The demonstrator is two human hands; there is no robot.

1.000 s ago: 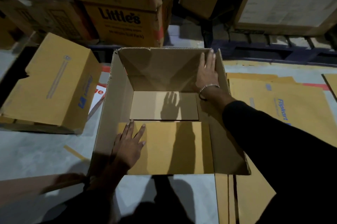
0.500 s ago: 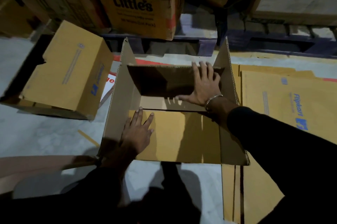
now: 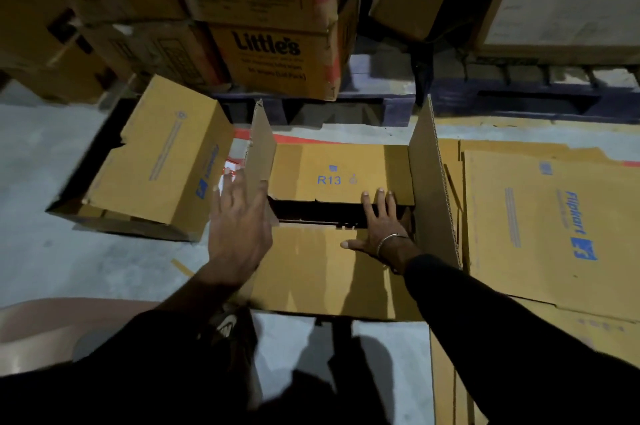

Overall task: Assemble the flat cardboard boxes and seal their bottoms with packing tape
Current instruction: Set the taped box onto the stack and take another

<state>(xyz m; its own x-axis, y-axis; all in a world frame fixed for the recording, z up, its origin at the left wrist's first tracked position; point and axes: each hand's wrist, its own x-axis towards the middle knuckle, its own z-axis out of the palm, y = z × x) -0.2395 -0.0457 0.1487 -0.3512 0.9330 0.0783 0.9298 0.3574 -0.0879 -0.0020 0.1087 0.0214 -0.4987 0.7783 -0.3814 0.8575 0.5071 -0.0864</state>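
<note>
1. Two flaps meet under your right hand, pressed flat, fingers straight, across the left-right gap of the Flipkart box.
2. Your left hand, fingers spread and gripping nothing, is beside the upright left flap.
3. Beyond: concrete floor, stacked cartons.

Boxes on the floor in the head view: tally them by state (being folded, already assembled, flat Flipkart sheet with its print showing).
Being folded, under both hands: 1, the R13 box
Already assembled: 1, the box on its side
Flat with print showing: 1, the Flipkart sheet
Total: 3
</note>
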